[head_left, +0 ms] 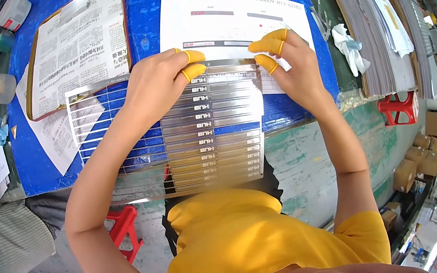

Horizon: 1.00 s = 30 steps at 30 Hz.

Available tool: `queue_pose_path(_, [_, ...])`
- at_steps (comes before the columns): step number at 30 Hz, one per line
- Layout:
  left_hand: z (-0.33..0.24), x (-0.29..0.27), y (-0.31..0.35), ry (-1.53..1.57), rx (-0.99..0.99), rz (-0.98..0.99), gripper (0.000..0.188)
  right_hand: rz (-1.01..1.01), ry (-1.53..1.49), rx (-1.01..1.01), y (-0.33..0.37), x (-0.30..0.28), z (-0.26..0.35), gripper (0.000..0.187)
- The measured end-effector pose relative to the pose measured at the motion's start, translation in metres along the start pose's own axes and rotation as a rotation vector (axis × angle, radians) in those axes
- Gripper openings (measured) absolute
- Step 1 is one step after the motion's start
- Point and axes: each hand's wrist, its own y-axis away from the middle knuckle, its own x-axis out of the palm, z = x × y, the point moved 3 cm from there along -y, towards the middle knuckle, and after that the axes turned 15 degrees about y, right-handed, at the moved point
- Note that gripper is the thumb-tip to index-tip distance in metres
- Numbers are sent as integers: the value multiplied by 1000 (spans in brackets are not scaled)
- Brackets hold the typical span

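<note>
Care with slotted metal sheet [187, 120]: support far edge evenly, with pinching left hand [154, 80] and right hand [300, 68] of unclear grip.

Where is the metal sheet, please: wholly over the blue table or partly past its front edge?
Partly past it: through the lower left of the metal sheet, the floor shows beyond the blue table.

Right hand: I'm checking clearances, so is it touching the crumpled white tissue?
Apart: in the head view, blue tabletop shows between the right hand and the crumpled white tissue.
</note>
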Motion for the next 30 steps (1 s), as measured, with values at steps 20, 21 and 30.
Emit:
queue_pose_path(20, [2, 1, 2, 82, -70, -28, 20, -61, 130, -171, 12, 19, 6, 15])
queue_pose_path(21, [3, 1, 2, 80, -89, -26, 20, -65, 74, -93, 8, 16, 6, 14])
queue_pose_path(30, [2, -2, 2, 210, -119, -120, 21, 235, -737, 598, 14, 21, -14, 25])
